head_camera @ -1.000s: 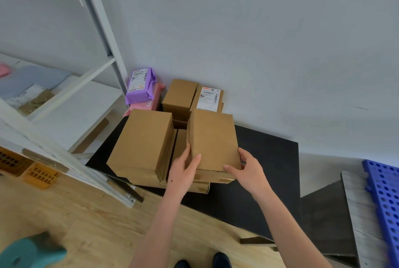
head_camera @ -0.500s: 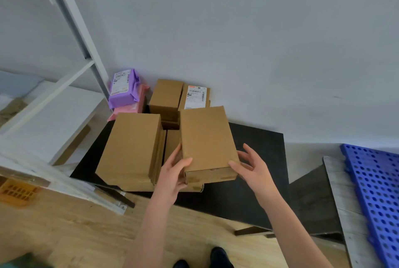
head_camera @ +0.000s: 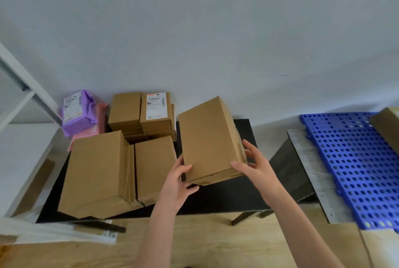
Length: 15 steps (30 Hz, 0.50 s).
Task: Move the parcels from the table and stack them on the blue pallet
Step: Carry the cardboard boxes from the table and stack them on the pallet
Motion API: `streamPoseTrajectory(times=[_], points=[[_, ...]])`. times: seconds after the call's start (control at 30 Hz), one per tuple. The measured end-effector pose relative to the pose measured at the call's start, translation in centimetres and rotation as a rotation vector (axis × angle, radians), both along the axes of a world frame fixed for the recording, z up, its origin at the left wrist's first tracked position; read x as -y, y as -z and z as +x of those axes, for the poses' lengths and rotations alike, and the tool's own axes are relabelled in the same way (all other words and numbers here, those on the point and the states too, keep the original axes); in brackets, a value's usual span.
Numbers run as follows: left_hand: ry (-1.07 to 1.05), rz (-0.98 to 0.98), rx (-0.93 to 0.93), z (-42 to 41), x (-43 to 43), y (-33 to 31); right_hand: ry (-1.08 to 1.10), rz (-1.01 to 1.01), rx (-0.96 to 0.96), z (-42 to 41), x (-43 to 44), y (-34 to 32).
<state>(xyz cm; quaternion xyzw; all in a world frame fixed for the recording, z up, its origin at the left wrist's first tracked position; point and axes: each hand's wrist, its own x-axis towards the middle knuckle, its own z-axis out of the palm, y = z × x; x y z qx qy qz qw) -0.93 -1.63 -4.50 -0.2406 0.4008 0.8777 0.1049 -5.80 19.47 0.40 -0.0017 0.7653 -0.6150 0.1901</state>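
The left hand (head_camera: pixel 177 183) and the right hand (head_camera: pixel 254 170) grip the brown cardboard box (head_camera: pixel 207 138) at its near corners, up over the right edge of the black table (head_camera: pixel 216 199). It looks stiff and light — hold both sides.

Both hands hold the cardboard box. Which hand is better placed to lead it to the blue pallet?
Probably right. The blue pallet lies right of the table, and the right hand grips the cardboard box on that side. The left hand holds the opposite near corner, farther away.
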Motion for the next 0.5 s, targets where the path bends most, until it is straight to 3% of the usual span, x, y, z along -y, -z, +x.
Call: streamPoseTrajectory(times=[0.13, 0.3, 0.5], points=[[0.002, -0.06, -0.087, -1.0, -3.4, -1.0, -0.03, -0.032, -0.032, 0.2, -4.1, -0.2], [0.072, -0.147, -0.295, -2.2, -9.1, -2.2, -0.028, -0.272, 0.058, -0.6, -10.4, -0.3], [0.091, -0.304, -0.219, -3.3, -17.6, -3.4, 0.019, -0.315, 0.16, -1.0, -19.1, -0.1]])
